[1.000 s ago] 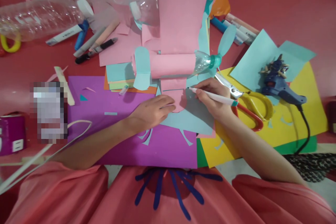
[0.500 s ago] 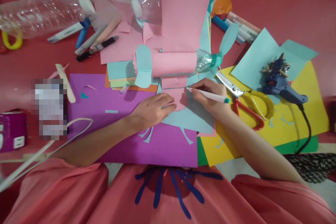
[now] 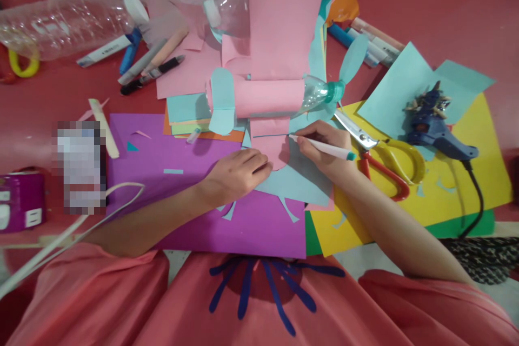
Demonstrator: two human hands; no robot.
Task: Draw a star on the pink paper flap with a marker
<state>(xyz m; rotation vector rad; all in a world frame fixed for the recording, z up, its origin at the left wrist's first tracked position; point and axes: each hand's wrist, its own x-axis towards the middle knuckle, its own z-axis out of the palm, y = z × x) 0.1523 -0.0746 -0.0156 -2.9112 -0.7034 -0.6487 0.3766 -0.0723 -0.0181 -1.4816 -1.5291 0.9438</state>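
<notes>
My right hand (image 3: 324, 146) is closed round a white marker with a green end (image 3: 330, 149). The marker's tip touches the right end of a dark line across a pink paper wing (image 3: 271, 143). Flat on that wing's lower left edge lies my left hand (image 3: 239, 173), its fingers stretched out. The wing belongs to a paper-covered bottle plane (image 3: 271, 98), which has a green cap (image 3: 334, 92), a light blue propeller (image 3: 354, 59) and a light blue tail piece (image 3: 223, 100). A light blue sheet (image 3: 302, 184) lies under the wing.
Yellow-and-red scissors (image 3: 399, 162) and a blue glue gun (image 3: 441, 138) lie at the right on yellow paper. Purple paper (image 3: 259, 232) covers the front. Plastic bottles (image 3: 73, 21), pens (image 3: 164, 67) and a blurred phone (image 3: 81, 165) are at the left, with a white cable (image 3: 52, 243).
My left hand has shifted slightly lower, its fingers closer together. The right hand keeps the marker at the right end of the line, nearly unmoved.
</notes>
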